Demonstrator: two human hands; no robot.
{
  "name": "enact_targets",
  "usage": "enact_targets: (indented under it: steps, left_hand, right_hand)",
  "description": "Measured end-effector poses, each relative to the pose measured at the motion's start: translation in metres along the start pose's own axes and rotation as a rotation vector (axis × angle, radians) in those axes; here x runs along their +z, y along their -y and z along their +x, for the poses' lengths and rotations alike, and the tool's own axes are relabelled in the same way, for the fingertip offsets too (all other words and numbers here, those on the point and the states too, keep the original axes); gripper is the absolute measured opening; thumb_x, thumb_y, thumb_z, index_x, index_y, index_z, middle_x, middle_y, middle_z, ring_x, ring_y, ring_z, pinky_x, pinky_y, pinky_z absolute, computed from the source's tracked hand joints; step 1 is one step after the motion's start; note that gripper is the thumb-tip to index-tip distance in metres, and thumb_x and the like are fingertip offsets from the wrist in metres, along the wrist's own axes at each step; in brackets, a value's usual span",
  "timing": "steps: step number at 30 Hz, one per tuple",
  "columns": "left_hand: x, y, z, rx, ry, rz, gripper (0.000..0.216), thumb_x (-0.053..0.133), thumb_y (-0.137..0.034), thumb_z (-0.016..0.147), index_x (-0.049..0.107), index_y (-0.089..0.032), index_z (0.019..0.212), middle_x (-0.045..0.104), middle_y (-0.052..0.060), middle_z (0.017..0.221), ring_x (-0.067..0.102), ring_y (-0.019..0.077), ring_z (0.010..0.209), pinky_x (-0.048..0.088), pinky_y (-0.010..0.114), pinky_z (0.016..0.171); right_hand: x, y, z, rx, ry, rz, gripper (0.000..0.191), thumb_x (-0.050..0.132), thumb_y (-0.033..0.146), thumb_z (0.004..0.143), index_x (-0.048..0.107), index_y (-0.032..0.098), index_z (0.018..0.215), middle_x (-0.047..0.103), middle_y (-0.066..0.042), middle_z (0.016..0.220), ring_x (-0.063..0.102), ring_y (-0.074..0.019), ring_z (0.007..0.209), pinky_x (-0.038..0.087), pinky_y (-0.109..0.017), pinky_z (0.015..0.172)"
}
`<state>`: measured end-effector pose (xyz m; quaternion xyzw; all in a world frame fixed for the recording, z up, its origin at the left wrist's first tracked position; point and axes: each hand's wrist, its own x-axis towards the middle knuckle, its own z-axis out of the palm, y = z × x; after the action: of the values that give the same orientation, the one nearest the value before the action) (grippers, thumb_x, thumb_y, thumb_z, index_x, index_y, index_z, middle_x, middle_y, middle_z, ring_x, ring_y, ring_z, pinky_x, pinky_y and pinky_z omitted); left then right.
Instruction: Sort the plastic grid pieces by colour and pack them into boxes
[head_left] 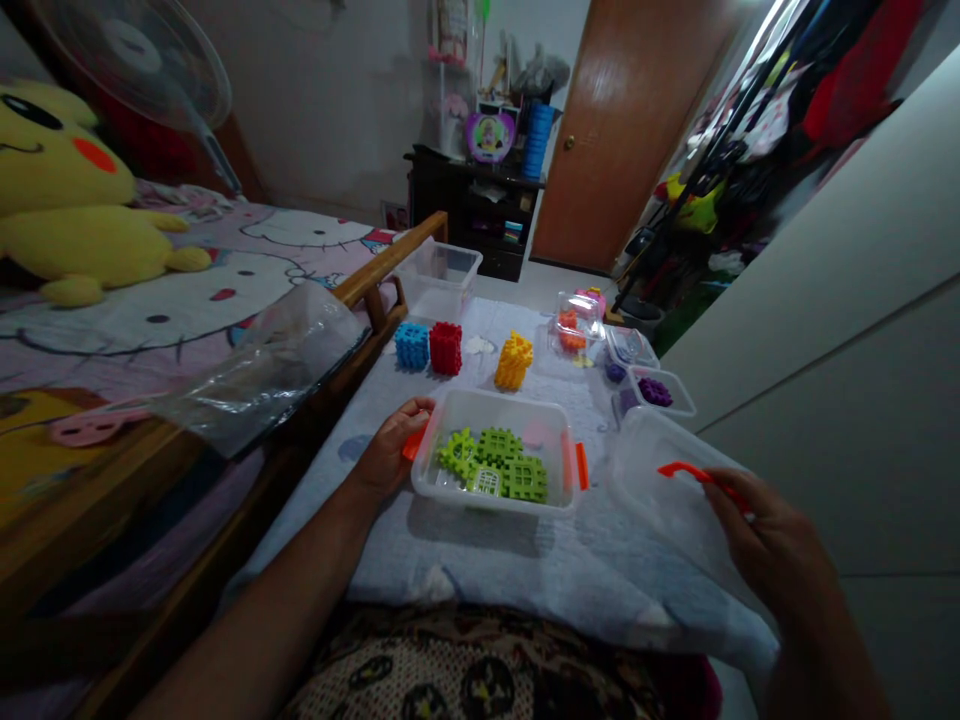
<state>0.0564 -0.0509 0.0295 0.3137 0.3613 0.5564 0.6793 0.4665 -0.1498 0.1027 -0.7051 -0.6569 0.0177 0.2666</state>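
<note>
A clear plastic box (495,502) with orange side latches stands in front of me, with several green building blocks (499,462) lying inside. My left hand (394,440) is closed round the box's left end, at the orange latch. Off to the right, my right hand (765,530) grips an orange handle (686,468). This handle seems to belong to the translucent lid (652,480) behind it, which is held tilted beside the box. Beyond the box are stacks of blue blocks (412,346), red blocks (446,348) and yellow blocks (514,361).
On the cloth-covered table (375,545), small clear containers hold purple blocks (655,391) and orange blocks (571,332). A large clear bin (442,290) stands at the far left corner. A wooden bed rail (390,262) borders the left side; a white cabinet (847,330) is at right.
</note>
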Motion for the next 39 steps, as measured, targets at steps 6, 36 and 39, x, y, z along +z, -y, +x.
enact_targets:
  steps: [6, 36, 39]
  left_hand:
    - [0.0, 0.001, -0.003, 0.02, 0.027, 0.022, 0.043, 0.076, -0.033, 0.067, 0.056, -0.017, 0.101, 0.069, 0.0, 0.082, 0.066, 0.0161, 0.065, 0.052, 0.024, 0.059]
    - [0.002, 0.002, -0.009, 0.04, 0.103, 0.002, 0.048, 0.079, -0.037, 0.07, 0.055, -0.018, 0.106, 0.07, 0.003, 0.093, 0.068, 0.0166, 0.069, 0.052, 0.024, 0.061]
    - [0.004, -0.003, -0.013, 0.006, 0.051, 0.046, 0.05, 0.079, -0.036, 0.07, 0.054, -0.019, 0.11, 0.071, 0.003, 0.091, 0.068, 0.0163, 0.065, 0.053, 0.025, 0.06]
  right_hand:
    - [0.001, 0.074, 0.015, -0.256, -0.025, 0.07, 0.021, 0.044, 0.035, 0.095, 0.062, 0.024, 0.096, 0.065, -0.009, 0.111, 0.063, -0.0221, 0.1, 0.049, -0.034, 0.086]
    - [0.086, 0.188, 0.038, -0.423, 0.308, 0.156, 0.02, 0.046, 0.017, 0.095, 0.062, 0.02, 0.105, 0.069, -0.009, 0.105, 0.061, -0.0222, 0.098, 0.046, -0.035, 0.087]
    - [0.08, 0.169, 0.036, -0.385, 0.169, 0.354, 0.03, 0.048, 0.022, 0.093, 0.057, 0.02, 0.121, 0.064, -0.011, 0.122, 0.057, -0.0235, 0.114, 0.044, -0.041, 0.1]
